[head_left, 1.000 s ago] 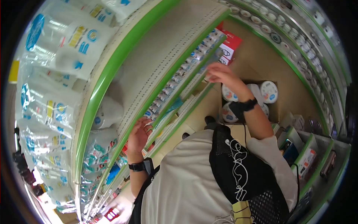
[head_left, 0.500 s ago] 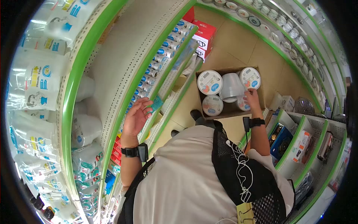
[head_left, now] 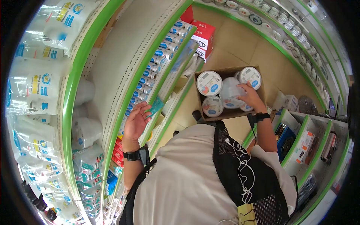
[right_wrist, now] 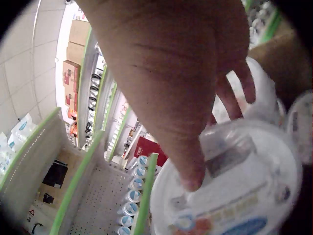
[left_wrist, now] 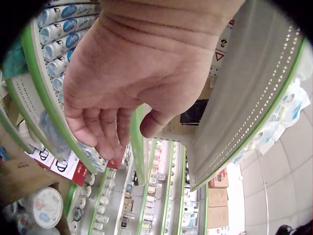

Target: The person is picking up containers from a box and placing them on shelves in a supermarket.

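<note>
My right hand (head_left: 252, 96) reaches into a cardboard box (head_left: 264, 80) and grips a translucent plastic tub (head_left: 229, 90) lying between white-lidded tubs (head_left: 209, 83). In the right wrist view my thumb (right_wrist: 191, 178) overlaps a printed white lid (right_wrist: 234, 181), and the fingers bend down beyond it over whitish plastic, part of the grip hidden behind the palm. My left hand (head_left: 137, 122) hovers by the shelf at the left, fingers loosely bent and holding nothing. Behind it stand rows of small white-and-blue rolls (head_left: 153, 69).
Green-edged shelving (head_left: 112, 80) runs along the left, with bagged clear plastic goods (head_left: 39, 84) on it. Red boxes (head_left: 203, 33) stand on the floor beyond the carton. Bowls (head_left: 288, 44) line a curved rack at the right, and a low divided shelf (head_left: 300, 150) stands nearer.
The right hand swung down from above the carton to its right-side tubs, then moved left onto the translucent tub, which has tilted. The left hand stays raised by the shelf.
</note>
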Tool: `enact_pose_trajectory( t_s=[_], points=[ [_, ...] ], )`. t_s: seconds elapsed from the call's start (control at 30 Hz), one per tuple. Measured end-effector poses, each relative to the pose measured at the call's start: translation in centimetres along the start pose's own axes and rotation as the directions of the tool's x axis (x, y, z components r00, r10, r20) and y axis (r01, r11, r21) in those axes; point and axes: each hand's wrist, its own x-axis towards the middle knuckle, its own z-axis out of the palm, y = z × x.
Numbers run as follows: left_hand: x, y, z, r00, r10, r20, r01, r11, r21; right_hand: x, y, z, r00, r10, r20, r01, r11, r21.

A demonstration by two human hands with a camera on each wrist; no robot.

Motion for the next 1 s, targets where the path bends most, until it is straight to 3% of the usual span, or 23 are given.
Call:
enact_pose_trajectory(
  t_s=[0.03, 0.1, 0.23, 0.27, 0.3, 0.37, 0.43, 0.53, 0.57, 0.67, 0.7, 0.77, 0.93, 1.0],
  points=[
    [0.0, 0.1, -0.4, 1.0, 0.004, -0.004, -0.004, 1.0, -0.001, -0.8, -1.2, -0.7, 1.0, -0.004, 0.003, 0.004, 1.0, 0.0],
    [-1.6, 0.6, -1.6, 1.0, 0.005, -0.003, -0.005, 1.0, -0.012, -2.2, -5.8, -1.9, 0.981, 0.154, 0.118, -0.169, 0.977, 0.127],
    [-3.8, 1.1, -1.4, 0.994, 0.077, -0.075, -0.078, 0.997, -0.004, -1.5, -10.7, -3.8, 0.991, 0.031, 0.127, -0.059, 0.972, 0.229],
    [-4.2, 1.5, -0.9, 0.993, 0.106, -0.049, -0.106, 0.994, 0.0, -0.7, -12.2, -4.2, 0.983, 0.041, 0.181, -0.094, 0.951, 0.293],
    [-4.4, 1.9, -0.4, 0.992, 0.129, -0.007, -0.129, 0.992, 0.001, -0.2, -14.3, -4.2, 0.991, -0.021, 0.135, -0.033, 0.921, 0.389],
    [-5.3, 2.9, 0.6, 0.98, 0.195, -0.029, -0.194, 0.98, 0.033, 1.5, -18.5, -2.2, 0.991, -0.096, 0.098, 0.037, 0.877, 0.479],
    [-6.0, 3.5, 0.9, 0.963, 0.269, -0.02, -0.267, 0.961, 0.071, 4.3, -22.8, 0.5, 0.978, -0.176, 0.112, 0.058, 0.745, 0.665],
    [-8.1, 4.3, -0.2, 0.937, 0.346, -0.05, -0.34, 0.935, 0.097, 7.9, -31.6, 5.9, 0.912, -0.309, 0.27, -0.027, 0.61, 0.792],
    [-9.0, 4.4, 0.0, 0.931, 0.361, -0.055, -0.355, 0.93, 0.097, 8.9, -34.9, 7.4, 0.88, -0.312, 0.359, -0.1, 0.616, 0.781],
    [-11.6, 5.5, 1.1, 0.898, 0.434, -0.074, -0.419, 0.895, 0.155, 11.2, -42.1, 12.5, 0.802, -0.407, 0.438, -0.126, 0.6, 0.79],
    [-12.3, 5.6, 1.5, 0.872, 0.475, -0.117, -0.453, 0.875, 0.172, 12.0, -44.1, 14.4, 0.816, -0.373, 0.442, -0.148, 0.604, 0.783],
    [-13.5, 5.8, 1.3, 0.843, 0.515, -0.155, -0.488, 0.853, 0.184, 13.7, -47.3, 17.7, 0.746, -0.467, 0.476, -0.124, 0.604, 0.788],
    [-15.4, 5.0, -0.3, 0.815, 0.53, -0.232, -0.507, 0.848, 0.157, 16.9, -52.9, 25.8, 0.739, -0.361, 0.568, -0.112, 0.766, 0.633],
    [-15.8, 4.7, -0.7, 0.814, 0.53, -0.238, -0.513, 0.848, 0.134, 17.0, -53.5, 27.4, 0.753, -0.347, 0.559, -0.138, 0.747, 0.65]
  ],
)
